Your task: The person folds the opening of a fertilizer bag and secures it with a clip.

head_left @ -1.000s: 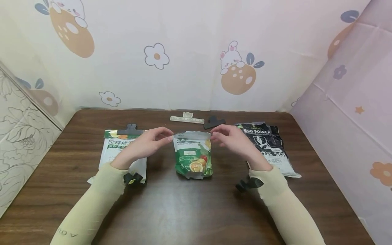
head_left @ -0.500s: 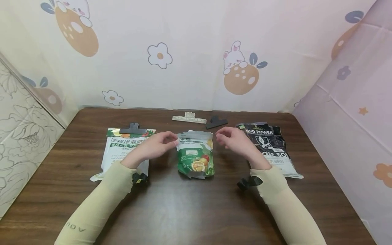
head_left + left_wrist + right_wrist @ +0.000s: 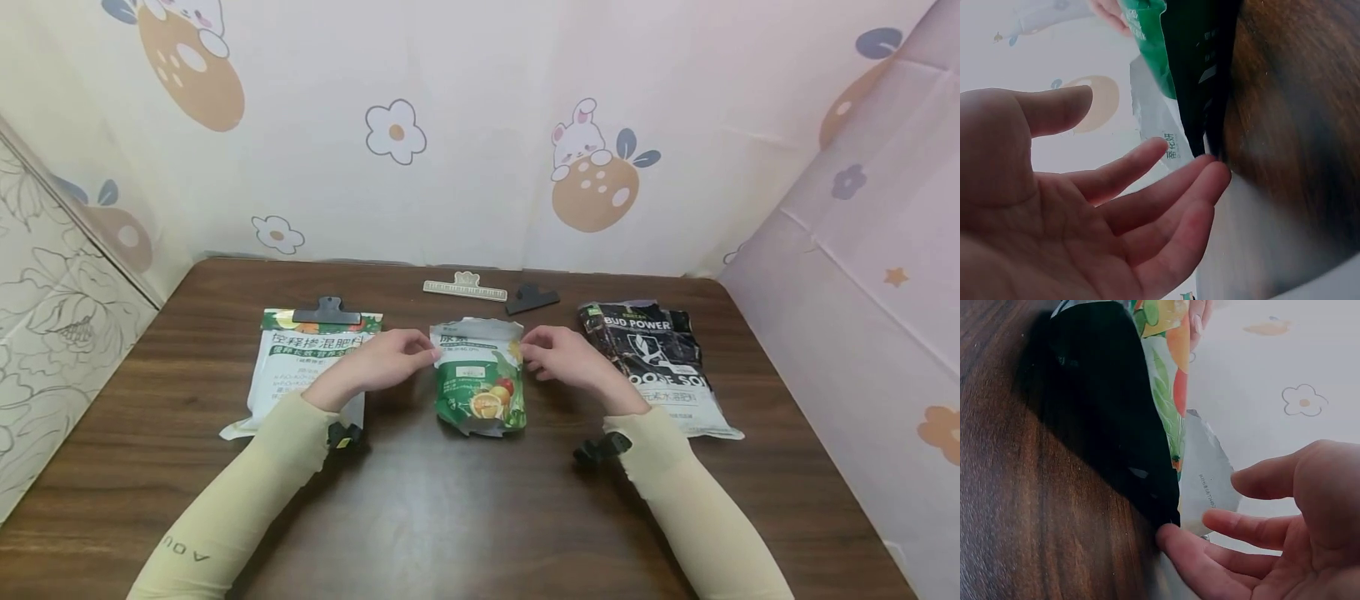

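A small green-and-white pouch [image 3: 472,375] with fruit printed on it stands at the middle of the table, its torn silvery top edge upward. My left hand [image 3: 386,360] is at the pouch's left side; in the left wrist view its fingertips [image 3: 1215,172] are right at the pouch's side edge, thumb spread away. On the other side is my right hand [image 3: 567,360], with relaxed fingers. The right wrist view has its fingertips [image 3: 1169,537] at the pouch's dark side fold, and its thumb apart from them near the silvery top. Neither hand grips the pouch.
On the left lies a white bag [image 3: 288,375] with a black clip [image 3: 327,312] across its top. A black-and-white bag [image 3: 648,354] lies on the right. Behind the pouch are a pale ruler-like clip [image 3: 466,287] and a loose black clip [image 3: 531,299], near the curtained wall.
My right hand drew slightly away from the pouch, then came back to its upper right side. The left hand shifted slightly lower beside it. The pouch stays in place; the head view shifted slightly.
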A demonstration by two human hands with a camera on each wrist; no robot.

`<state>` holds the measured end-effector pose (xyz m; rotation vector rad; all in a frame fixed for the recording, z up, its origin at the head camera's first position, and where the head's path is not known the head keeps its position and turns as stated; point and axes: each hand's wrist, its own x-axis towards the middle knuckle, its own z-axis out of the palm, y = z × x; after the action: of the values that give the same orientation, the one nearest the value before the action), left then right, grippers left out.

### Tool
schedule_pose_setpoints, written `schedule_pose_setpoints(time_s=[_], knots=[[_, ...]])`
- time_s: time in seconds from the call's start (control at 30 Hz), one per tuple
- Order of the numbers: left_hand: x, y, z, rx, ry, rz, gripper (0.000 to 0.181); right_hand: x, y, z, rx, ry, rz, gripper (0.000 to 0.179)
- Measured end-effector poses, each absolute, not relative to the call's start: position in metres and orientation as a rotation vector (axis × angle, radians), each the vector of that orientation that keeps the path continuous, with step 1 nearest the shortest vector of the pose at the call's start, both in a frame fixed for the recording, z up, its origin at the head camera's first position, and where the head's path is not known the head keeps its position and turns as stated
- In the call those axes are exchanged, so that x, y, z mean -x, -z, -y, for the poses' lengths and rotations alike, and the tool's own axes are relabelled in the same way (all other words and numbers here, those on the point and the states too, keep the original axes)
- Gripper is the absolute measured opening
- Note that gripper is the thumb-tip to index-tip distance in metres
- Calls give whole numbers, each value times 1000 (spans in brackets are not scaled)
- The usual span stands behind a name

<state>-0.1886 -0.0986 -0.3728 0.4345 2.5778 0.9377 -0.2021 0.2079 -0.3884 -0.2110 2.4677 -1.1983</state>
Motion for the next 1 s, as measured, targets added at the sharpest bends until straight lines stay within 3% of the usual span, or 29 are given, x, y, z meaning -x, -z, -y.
schedule_pose_setpoints(time_s=[0.43,0.7,1.0], knots=[[186,375,94,-426,-988,-2510,50,204,394,-208,53,1530,-2186,35],[187,374,95,-358,-1122,-2416,69,203,395,-206,48,1570,-2197,33],[191,373,96,-282,-1374,-2279,79,205,394,-204,-5,1669,-2219,51]])
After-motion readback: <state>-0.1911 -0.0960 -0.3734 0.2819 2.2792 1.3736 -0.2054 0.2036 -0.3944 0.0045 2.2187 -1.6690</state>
